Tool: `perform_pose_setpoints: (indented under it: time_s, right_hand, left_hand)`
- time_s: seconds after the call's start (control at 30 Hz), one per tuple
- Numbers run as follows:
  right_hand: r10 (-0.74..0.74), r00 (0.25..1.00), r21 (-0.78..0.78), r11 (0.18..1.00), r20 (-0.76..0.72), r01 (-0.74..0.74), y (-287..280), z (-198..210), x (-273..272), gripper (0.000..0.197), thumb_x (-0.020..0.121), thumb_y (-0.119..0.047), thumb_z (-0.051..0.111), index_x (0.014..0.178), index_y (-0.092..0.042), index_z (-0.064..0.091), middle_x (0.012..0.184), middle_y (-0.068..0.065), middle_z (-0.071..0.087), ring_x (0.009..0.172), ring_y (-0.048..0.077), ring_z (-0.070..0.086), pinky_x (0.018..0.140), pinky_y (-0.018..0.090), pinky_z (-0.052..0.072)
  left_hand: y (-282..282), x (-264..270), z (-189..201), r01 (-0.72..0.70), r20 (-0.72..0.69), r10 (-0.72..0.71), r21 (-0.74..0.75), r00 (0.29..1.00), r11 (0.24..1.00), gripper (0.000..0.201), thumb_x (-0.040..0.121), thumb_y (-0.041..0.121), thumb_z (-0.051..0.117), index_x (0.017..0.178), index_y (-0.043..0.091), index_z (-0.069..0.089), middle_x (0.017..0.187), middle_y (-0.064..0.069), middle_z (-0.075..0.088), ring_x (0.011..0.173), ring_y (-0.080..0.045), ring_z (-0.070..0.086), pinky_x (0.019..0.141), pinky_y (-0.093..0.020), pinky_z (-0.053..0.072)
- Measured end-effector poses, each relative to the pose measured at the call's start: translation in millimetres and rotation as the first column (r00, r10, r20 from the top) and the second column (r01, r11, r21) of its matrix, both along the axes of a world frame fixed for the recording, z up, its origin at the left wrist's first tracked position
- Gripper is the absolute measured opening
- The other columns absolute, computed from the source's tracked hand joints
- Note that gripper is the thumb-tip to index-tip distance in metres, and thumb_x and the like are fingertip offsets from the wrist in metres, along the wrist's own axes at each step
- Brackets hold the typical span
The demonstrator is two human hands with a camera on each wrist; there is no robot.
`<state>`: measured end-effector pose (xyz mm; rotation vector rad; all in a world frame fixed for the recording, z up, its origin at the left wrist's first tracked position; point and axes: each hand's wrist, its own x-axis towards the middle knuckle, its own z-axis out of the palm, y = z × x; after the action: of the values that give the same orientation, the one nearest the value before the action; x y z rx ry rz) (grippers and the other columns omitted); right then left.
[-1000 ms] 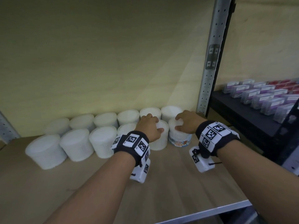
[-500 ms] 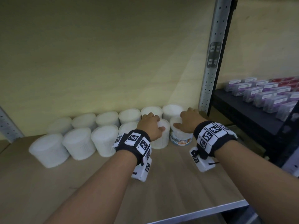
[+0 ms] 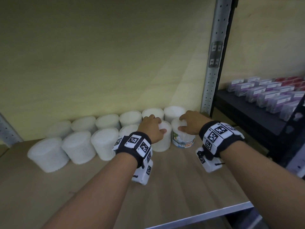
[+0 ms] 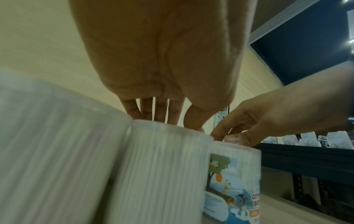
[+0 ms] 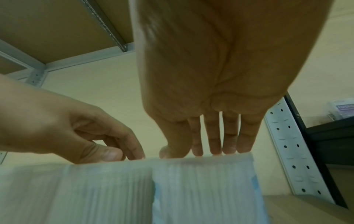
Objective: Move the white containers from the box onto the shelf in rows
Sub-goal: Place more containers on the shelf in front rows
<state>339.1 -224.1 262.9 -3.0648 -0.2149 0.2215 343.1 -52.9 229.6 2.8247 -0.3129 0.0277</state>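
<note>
From the head view we see two rows of white tubs [image 3: 77, 147] on the wooden shelf [image 3: 189, 182], the back row against the wall. Our left hand [image 3: 151, 128] rests on a plain tub [image 3: 162, 138], our right hand [image 3: 192, 123] on the labelled tub [image 3: 183, 139] touching it. At the left wrist, straight fingers [image 4: 147, 110] touch the plain tub's lid, the grip open; packed white sticks show through its wall. At the right wrist, fingertips [image 5: 214, 145] lie straight on the labelled tub's rim, that grip open too.
</note>
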Motion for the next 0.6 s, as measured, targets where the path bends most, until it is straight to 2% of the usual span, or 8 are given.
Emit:
perform_pose_setpoints:
  time_s: [0.17, 0.37, 0.47, 0.6]
  right_hand:
    - [0.006, 1.0, -0.021, 1.0, -0.004, -0.006, 2.2, 3.2, -0.3, 0.06, 0.096, -0.043, 0.049, 0.147, -0.014, 0.037, 0.15, 0.008, 0.037, 0.137, 0.025, 0.037, 0.111, 0.033, 0.031]
    - [0.018, 1.0, -0.054, 0.998, 0.01, -0.018, 2.8, 4.7, -1.1, 0.056, 0.096, -0.042, 0.048, 0.142, -0.011, 0.042, 0.146, 0.01, 0.043, 0.133, 0.026, 0.042, 0.109, 0.033, 0.035]
    - [0.017, 1.0, -0.043, 0.999, 0.006, -0.017, 2.5, 4.1, -1.1, 0.057, 0.096, -0.042, 0.048, 0.144, -0.012, 0.04, 0.147, 0.009, 0.041, 0.134, 0.025, 0.041, 0.11, 0.033, 0.033]
    - [0.016, 1.0, -0.038, 0.999, 0.015, -0.015, 2.1, 5.4, -1.3, 0.057, 0.096, -0.041, 0.049, 0.144, -0.012, 0.039, 0.148, 0.009, 0.04, 0.136, 0.025, 0.039, 0.111, 0.032, 0.031]
  left_hand:
    - [2.3, 0.2, 3.4, 0.039, -0.039, -0.038, 0.009, 0.998, 0.999, 0.05, 0.093, 0.036, 0.053, 0.138, 0.014, 0.045, 0.137, -0.009, 0.044, 0.129, -0.028, 0.038, 0.108, -0.038, 0.035]
    - [6.8, -0.8, 11.8, 0.131, -0.14, -0.137, -0.05, 0.981, 0.99, 0.047, 0.096, 0.019, 0.051, 0.142, 0.014, 0.04, 0.146, -0.006, 0.04, 0.136, -0.023, 0.038, 0.111, -0.031, 0.03]
    - [9.8, 0.2, 14.4, 0.16, -0.168, -0.166, -0.049, 0.972, 0.986, 0.047, 0.096, 0.01, 0.048, 0.141, 0.018, 0.041, 0.148, -0.003, 0.04, 0.136, -0.022, 0.039, 0.109, -0.03, 0.033]
    - [8.7, -0.2, 15.0, 0.187, -0.156, -0.193, -0.049, 0.969, 0.981, 0.052, 0.09, -0.003, 0.042, 0.136, 0.02, 0.047, 0.143, -0.006, 0.045, 0.13, -0.025, 0.044, 0.106, -0.034, 0.04]
